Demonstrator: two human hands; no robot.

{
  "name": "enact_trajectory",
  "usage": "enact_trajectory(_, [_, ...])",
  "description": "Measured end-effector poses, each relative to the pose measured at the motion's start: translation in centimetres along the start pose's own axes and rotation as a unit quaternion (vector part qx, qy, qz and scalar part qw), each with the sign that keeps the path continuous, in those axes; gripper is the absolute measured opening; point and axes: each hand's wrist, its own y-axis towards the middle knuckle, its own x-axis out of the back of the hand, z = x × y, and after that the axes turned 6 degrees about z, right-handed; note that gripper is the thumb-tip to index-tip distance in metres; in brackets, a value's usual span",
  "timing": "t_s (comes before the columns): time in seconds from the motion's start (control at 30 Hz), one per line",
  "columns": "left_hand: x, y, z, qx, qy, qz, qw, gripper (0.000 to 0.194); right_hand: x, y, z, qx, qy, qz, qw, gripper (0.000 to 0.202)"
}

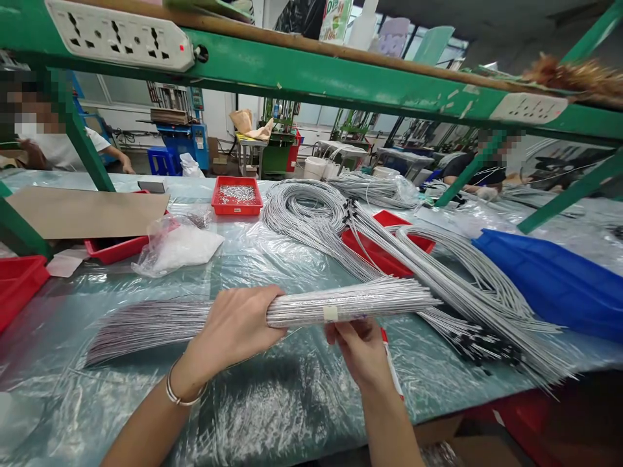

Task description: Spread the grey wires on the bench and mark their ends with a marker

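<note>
Left hand (238,321): I've got it wrapped snug around the wire bundle (296,311), which stretches crosswise over the table (272,402).
Right hand (363,350): tucked up under the bundle near a bit of pale tape (330,314); honestly can't tell from here if it's pinching anything.
Behind the bundle: wire coil (282,211), with a red tray (224,209) just left of it.
Far right: big blue bin (545,279), tho I only see part of it.

Beyond your left hand (238,321), you have a red tray (226,209) of small silvery pieces (237,193), with a plastic bag (180,250) to its left and cardboard (87,213) farther left. A blue bin (549,279) lies right of your right hand (363,353); above both hands, a green beam (292,68) carries power strips (121,35).
</note>
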Motion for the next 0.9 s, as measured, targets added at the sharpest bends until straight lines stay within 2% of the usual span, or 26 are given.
enact_trajectory(0.07, [-0.3,0.2,0.1,0.006,0.013,-0.002,1.000,0.022,0.4,-0.8,0.9,0.050,-0.136,-0.017,0.989,0.023])
enact_trajectory(0.13, [-0.7,0.4,0.1,0.009,0.030,-0.002,1.000,0.023,0.7,-1.9,2.5,0.165,-0.259,-0.043,0.951,0.014])
enact_trajectory(0.17, [-0.9,0.5,0.1,0.010,0.038,0.000,0.999,0.024,0.6,-2.3,3.4,0.235,-0.321,-0.054,0.916,0.006])
enact_trajectory(0.23, [-1.4,0.7,0.1,0.010,0.052,0.008,0.999,0.023,0.2,-2.8,5.2,0.345,-0.461,-0.065,0.815,0.014])
enact_trajectory(0.3, [-1.7,0.8,0.1,0.009,0.063,0.015,0.998,0.022,-0.6,-2.4,6.6,0.375,-0.578,-0.050,0.723,0.018])
enact_trajectory(0.33, [-1.8,0.9,0.2,0.008,0.068,0.017,0.998,0.022,-0.9,-2.0,7.0,0.368,-0.613,-0.040,0.698,0.015])
enact_trajectory(0.37, [-1.8,0.9,0.2,0.006,0.072,0.018,0.997,0.022,-1.2,-1.6,7.3,0.358,-0.630,-0.027,0.688,0.011])
enact_trajectory(0.53, [-2.1,1.0,0.3,0.004,0.094,0.009,0.995,0.022,-1.7,0.6,8.4,0.303,-0.661,0.055,0.684,0.008])
enact_trajectory(0.63, [-2.1,1.2,0.7,0.009,0.109,0.002,0.994,0.024,-1.7,1.5,9.7,0.265,-0.699,0.133,0.651,0.007])
enact_trajectory(0.7, [-2.0,1.4,1.0,0.011,0.118,0.003,0.993,0.024,-1.7,1.7,10.3,0.259,-0.723,0.163,0.620,0.004])
enact_trajectory(0.8, [-1.8,1.6,1.4,0.015,0.116,0.008,0.993,0.024,-2.0,1.3,10.2,0.295,-0.751,0.143,0.573,0.006])
enact_trajectory(0.9, [-1.6,1.6,1.6,0.012,0.113,0.005,0.993,0.025,-2.2,0.5,9.0,0.326,-0.759,0.076,0.559,0.010])
